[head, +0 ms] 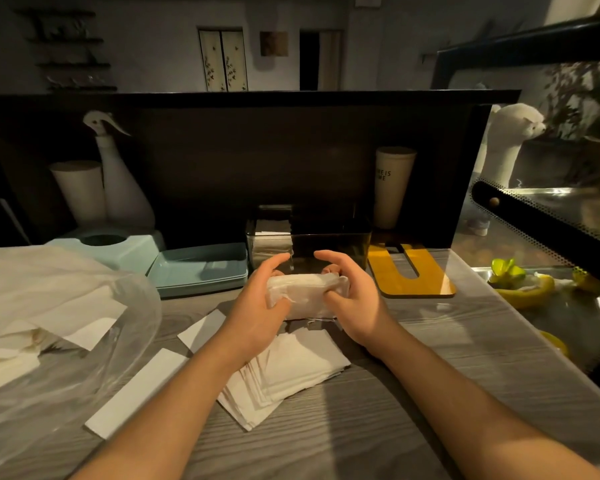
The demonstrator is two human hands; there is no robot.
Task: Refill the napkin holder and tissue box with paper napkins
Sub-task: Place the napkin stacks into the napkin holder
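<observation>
My left hand and my right hand together grip a folded wad of white paper napkins above the grey wooden counter. Directly behind the wad stands a dark, open-topped napkin holder with some napkins showing at its left end. A fanned stack of napkins lies on the counter under my wrists. Further left sit a pale blue tissue box with a round opening and its separate blue lid.
A clear plastic bag of more napkins fills the left side. White paper bands lie loose on the counter. A yellow wooden board, a cup, a spray bottle and a glass display case surround the spot.
</observation>
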